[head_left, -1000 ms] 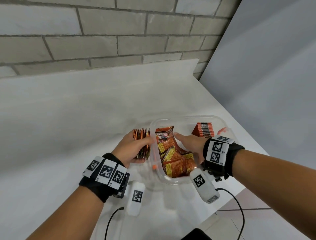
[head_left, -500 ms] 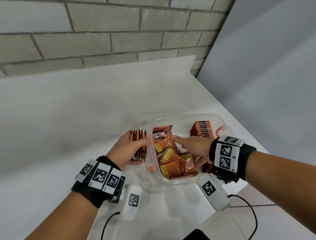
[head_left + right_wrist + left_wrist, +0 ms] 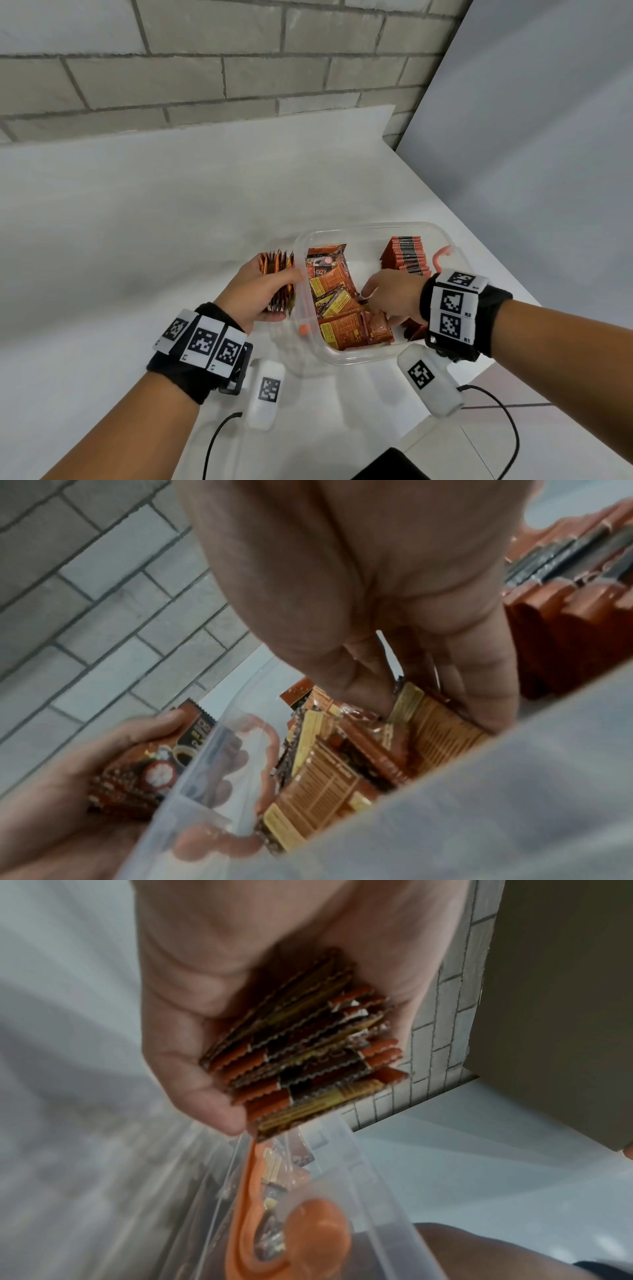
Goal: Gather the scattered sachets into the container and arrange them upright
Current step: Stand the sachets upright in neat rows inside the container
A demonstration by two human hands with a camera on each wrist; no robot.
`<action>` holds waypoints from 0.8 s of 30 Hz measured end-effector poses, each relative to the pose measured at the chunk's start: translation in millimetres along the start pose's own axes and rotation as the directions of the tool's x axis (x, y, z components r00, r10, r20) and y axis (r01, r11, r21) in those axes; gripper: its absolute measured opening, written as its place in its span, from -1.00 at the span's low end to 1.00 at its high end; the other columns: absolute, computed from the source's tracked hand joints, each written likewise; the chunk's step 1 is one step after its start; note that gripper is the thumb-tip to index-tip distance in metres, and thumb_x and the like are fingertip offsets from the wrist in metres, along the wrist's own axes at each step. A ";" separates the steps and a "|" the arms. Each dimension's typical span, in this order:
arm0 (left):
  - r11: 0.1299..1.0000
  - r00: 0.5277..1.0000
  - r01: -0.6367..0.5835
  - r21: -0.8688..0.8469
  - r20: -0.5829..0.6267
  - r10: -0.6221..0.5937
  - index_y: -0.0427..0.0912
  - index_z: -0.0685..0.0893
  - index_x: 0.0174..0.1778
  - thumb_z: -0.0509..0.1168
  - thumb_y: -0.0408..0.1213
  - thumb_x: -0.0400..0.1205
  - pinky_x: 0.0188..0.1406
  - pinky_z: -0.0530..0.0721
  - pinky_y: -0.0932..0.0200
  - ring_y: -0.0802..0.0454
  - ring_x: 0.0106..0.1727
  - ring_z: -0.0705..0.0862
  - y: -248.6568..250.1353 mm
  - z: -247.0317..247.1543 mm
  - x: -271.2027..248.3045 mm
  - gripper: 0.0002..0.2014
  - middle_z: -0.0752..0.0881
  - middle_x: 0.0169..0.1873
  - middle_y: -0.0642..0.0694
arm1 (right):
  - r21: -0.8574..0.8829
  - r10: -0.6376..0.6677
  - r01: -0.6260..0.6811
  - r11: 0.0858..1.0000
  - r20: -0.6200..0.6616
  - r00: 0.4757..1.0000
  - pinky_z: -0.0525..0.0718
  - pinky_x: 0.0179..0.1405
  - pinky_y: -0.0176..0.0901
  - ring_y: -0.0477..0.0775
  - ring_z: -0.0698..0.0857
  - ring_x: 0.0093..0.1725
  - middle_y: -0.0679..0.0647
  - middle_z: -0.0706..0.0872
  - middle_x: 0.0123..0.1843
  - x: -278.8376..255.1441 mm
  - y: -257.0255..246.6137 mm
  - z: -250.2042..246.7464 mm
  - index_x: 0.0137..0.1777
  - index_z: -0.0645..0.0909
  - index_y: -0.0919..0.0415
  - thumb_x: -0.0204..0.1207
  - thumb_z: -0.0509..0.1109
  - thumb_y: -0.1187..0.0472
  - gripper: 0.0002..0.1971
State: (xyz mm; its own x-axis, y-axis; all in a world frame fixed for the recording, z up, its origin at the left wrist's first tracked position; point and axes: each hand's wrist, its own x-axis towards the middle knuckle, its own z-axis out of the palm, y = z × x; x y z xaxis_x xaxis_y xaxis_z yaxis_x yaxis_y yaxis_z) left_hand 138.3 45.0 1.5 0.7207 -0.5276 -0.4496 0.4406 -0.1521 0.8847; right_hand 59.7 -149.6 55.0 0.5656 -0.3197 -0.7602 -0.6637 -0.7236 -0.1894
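Note:
A clear plastic container (image 3: 363, 357) stands on the white table. Several orange sachets (image 3: 335, 295) lie loose and flat in its left half. A row of sachets (image 3: 406, 256) stands upright at its far right, seen too in the right wrist view (image 3: 565, 615). My left hand (image 3: 274, 295) grips a stack of sachets (image 3: 276, 270) on edge, just outside the container's left wall; the stack (image 3: 308, 1053) fills that palm. My right hand (image 3: 375, 308) is inside the container, fingers and thumb (image 3: 479, 712) pinching a loose sachet (image 3: 441, 718).
A brick wall (image 3: 239, 75) rises behind the table and a grey panel (image 3: 548, 171) closes the right side. The table's edge (image 3: 507, 284) runs close by the container's right side. An orange lid clip (image 3: 444, 255) sticks out there. Cables (image 3: 507, 411) hang below my wrists.
My right hand has drawn back from the far sachets and dipped its fingers into the loose pile nearer me. The left hand keeps its stack beside the container wall.

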 end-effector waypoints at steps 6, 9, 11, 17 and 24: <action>1.000 1.000 0.011 0.007 -0.003 -0.011 -0.08 0.61 0.05 0.47 -0.13 0.51 -0.34 0.66 0.11 0.00 -0.30 0.70 -0.1 0.0 -0.1 -0.73 0.68 -0.34 -0.04 | -0.216 -0.091 0.081 0.973 -0.034 0.995 0.53 -0.36 -0.43 -0.02 0.63 -0.12 0.09 0.71 0.08 -6.1 2.5 -0.8 0.45 0.52 0.27 0.57 0.38 0.22 -0.56; 1.000 1.000 0.017 0.018 -0.007 -0.017 -0.11 0.61 0.12 0.47 -0.14 0.50 -0.34 0.66 0.12 -0.01 -0.28 0.71 -0.7 -1.2 -1.2 -0.68 0.69 -0.31 -0.06 | -0.173 -0.128 0.113 0.979 -0.076 0.989 0.51 -0.47 -0.51 -0.15 0.56 -0.37 -0.10 0.56 -0.26 -6.4 9.9 -9.8 0.37 0.58 0.25 0.51 0.45 0.21 -0.58; 1.000 1.000 0.016 0.019 -0.008 -0.016 -0.12 0.61 0.14 0.47 -0.14 0.51 -0.35 0.66 0.12 0.00 -0.29 0.71 -0.6 -1.4 -1.7 -0.67 0.69 -0.32 -0.06 | -0.126 -0.153 0.137 0.982 -0.128 0.980 0.60 -0.35 -0.42 -0.09 0.61 -0.31 -0.06 0.61 -0.19 -5.9 17.6 -17.0 0.29 0.63 0.25 0.49 0.47 0.21 -0.63; 0.999 1.000 0.010 0.034 -0.011 -0.010 -0.13 0.61 0.14 0.45 -0.16 0.51 -0.32 0.68 0.09 -0.02 -0.27 0.71 0.2 -0.4 -2.9 -0.68 0.68 -0.31 -0.04 | 0.048 -0.132 0.162 0.986 -0.377 0.917 0.55 -0.31 -0.26 -0.08 0.60 -0.28 0.02 0.68 -0.15 -10.2 34.0 -38.9 0.01 0.70 0.15 0.46 0.46 0.26 -0.86; 0.999 1.000 0.013 0.036 -0.020 -0.013 -0.12 0.61 0.14 0.45 -0.16 0.51 -0.31 0.68 0.10 0.01 -0.29 0.70 1.1 1.4 -2.7 -0.68 0.70 -0.27 -0.08 | 0.116 -0.318 0.335 0.935 -0.147 0.937 0.69 -0.21 -0.22 -0.01 0.75 -0.15 0.01 0.75 -0.05 -24.6 9.5 -23.6 -0.07 0.66 -0.02 0.52 0.38 0.26 -0.87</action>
State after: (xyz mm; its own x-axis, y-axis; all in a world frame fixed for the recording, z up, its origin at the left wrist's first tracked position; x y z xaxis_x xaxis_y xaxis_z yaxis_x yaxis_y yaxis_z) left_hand 136.1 45.1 3.8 0.7259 -0.5086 -0.4631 0.4303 -0.1895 0.8826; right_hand 51.0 -163.0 86.5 0.8124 -0.1594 -0.5609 -0.4880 -0.7124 -0.5043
